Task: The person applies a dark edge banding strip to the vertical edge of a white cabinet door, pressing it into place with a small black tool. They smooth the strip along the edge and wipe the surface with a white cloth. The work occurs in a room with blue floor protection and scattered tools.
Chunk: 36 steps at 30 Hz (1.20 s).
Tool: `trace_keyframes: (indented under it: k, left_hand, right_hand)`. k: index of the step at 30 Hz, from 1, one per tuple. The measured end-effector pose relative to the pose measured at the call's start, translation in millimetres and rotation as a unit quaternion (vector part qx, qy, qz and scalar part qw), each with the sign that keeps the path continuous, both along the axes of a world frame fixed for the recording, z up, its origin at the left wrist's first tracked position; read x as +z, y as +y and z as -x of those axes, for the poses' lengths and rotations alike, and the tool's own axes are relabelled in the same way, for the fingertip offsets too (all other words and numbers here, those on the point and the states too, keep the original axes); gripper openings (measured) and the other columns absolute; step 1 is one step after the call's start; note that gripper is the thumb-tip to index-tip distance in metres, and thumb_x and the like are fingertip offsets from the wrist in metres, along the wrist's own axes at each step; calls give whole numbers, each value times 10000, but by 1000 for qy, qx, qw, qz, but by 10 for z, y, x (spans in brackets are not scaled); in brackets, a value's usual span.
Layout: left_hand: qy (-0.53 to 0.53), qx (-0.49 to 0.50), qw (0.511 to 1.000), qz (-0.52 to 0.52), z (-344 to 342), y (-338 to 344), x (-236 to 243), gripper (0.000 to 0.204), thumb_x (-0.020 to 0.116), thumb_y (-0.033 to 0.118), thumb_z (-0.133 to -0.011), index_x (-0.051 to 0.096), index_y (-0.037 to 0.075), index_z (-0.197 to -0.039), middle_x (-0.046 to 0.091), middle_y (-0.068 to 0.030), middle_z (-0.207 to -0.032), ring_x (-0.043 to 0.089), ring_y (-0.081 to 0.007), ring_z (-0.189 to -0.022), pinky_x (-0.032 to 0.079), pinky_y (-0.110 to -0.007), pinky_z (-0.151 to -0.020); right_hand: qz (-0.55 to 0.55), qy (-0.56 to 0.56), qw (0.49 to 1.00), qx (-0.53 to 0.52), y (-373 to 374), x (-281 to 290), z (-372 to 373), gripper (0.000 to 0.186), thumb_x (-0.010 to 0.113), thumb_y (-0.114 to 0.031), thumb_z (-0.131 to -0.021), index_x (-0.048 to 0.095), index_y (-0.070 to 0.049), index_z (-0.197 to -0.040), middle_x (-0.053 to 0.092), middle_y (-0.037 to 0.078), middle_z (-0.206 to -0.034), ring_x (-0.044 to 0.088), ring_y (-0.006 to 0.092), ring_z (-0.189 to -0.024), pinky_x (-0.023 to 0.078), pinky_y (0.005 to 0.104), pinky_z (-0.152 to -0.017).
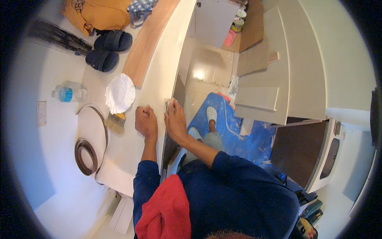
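My left hand rests as a closed fist on the long white countertop; nothing shows in it. At the counter's edge, my right hand presses a small flat greyish piece against the rim, its fingers bent over it. The kind of piece is too small and covered to tell. Left of my fist lies a wide paintbrush with pale bristles. Its handle end meets a crinkled white paper dish. Beyond the hands, a wood-coloured board lies lengthwise on the counter.
A brown coiled strip, a plastic bottle, dark slide sandals and an orange cloth lie along the wall. Blue sheeting covers the floor under my feet. At right stand white panels and a box-shaped appliance.
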<state>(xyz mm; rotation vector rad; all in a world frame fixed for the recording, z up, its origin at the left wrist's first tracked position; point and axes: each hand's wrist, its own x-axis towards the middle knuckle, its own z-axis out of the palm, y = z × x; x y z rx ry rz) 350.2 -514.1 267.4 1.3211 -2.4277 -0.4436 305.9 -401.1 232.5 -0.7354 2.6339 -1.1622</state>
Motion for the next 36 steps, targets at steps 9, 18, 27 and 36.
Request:
trace_keyframes:
  k: [9,18,27,36]
  left_hand:
    - [18,-131,991,36,-155,-204,-43,260,654,308,-1033,564,96,-912,650,-122,-893,659,-386,-797,503,-528,-695]
    - [21,-109,994,-16,-188,-205,-15,259,676,311,-1019,567,103,-909,645,-101,-865,656,-363,-773,507,-510,-682]
    - [37,-106,994,-17,-170,-207,-29,253,677,318,-1017,571,114,-912,642,-100,-849,662,-362,-764,501,-521,-678]
    - [19,-118,993,5,-187,-208,-23,249,663,314,-1030,567,108,-927,643,-108,-853,660,-382,-778,498,-534,-681]
  right_hand:
    - [26,100,995,-14,-63,2,386,733,661,-85,-986,290,174,-1563,436,394,-1500,511,545,-1305,442,576,-1117]
    - [41,127,990,-48,-46,60,-16,753,664,-93,-988,270,140,-1586,425,370,-1527,521,543,-1281,446,583,-1094]
    - [-35,-10,997,63,161,148,-618,757,657,-114,-1004,259,122,-1603,397,389,-1550,489,553,-1329,416,563,-1135]
    - [-20,-36,999,34,165,142,-637,813,695,-191,-995,264,121,-1609,366,362,-1607,464,520,-1386,389,576,-1178]
